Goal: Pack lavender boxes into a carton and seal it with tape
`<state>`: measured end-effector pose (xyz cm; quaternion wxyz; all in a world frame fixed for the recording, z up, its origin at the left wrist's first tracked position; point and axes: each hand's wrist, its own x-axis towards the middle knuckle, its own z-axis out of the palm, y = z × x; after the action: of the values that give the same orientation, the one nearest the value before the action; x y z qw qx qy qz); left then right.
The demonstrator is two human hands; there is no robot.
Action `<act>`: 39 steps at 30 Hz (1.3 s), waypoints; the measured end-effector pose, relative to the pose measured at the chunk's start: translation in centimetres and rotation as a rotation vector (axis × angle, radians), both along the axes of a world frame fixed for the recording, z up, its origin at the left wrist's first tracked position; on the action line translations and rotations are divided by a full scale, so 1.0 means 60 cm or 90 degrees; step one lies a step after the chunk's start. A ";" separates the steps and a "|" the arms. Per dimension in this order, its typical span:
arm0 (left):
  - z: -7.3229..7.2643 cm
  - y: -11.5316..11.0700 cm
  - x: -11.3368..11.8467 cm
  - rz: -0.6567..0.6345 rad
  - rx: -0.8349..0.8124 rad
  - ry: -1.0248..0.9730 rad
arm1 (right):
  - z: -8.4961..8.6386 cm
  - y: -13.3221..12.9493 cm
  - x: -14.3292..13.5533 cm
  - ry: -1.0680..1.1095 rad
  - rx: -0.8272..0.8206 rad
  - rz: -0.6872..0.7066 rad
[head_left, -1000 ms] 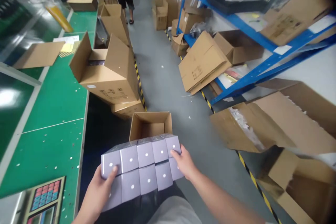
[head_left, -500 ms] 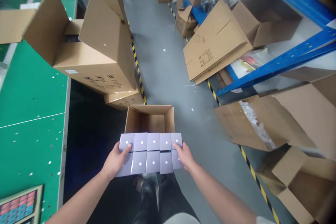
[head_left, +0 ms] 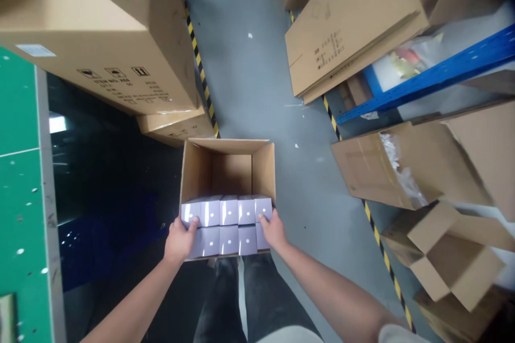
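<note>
Gripping both ends of a block of small, glossy lavender cardboard boxes (head_left: 229,218), the person's left hand (head_left: 179,240) and right hand (head_left: 276,229) hold it between them, each thumb laid on an upper box at its end; the other fingers are mostly hidden from me. The block sits at the near side of the mouth of an open, plain brown cardboard carton (head_left: 264,171), though how deep it reaches I can't tell. Its boxes stand in two rows of five, square ends facing up, most showing a small white round dot. Light glares off the upper row's left ends, and the lower row looks duller, its fourth box sitting slightly out of line. Beyond the block, the carton's bare bottom shows. Grey floor (head_left: 249,91) stretches ahead, and a speckled green worktop (head_left: 18,102) runs along the left.
</note>
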<state>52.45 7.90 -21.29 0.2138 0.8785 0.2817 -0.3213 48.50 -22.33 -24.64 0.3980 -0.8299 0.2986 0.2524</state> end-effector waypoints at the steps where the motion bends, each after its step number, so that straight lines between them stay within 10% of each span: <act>1: -0.003 0.000 -0.011 -0.004 0.020 0.023 | -0.005 0.008 -0.014 0.007 -0.003 0.003; 8: -0.034 -0.023 -0.103 0.076 0.060 0.038 | -0.047 0.027 -0.116 -0.014 -0.020 -0.005; 20: -0.164 -0.010 -0.258 0.046 0.037 -0.016 | -0.118 0.066 -0.208 0.108 -0.088 0.051; 24: -0.147 -0.002 -0.306 -0.009 0.019 -0.003 | -0.076 0.082 -0.278 0.090 -0.152 0.237; 30: -0.142 0.004 -0.374 -0.414 -0.082 0.023 | -0.062 0.086 -0.354 0.188 -0.104 0.482; 34: -0.144 0.009 -0.401 -0.402 -0.066 0.072 | -0.060 0.092 -0.348 0.217 -0.061 0.543; 39: -0.078 0.013 -0.345 -0.348 -0.065 -0.101 | -0.008 0.080 -0.298 0.096 -0.172 0.487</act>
<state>31.74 8.70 -25.96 0.1844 0.9322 0.0001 -0.3114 30.61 -17.50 -25.10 0.1396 -0.9050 0.0272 0.4009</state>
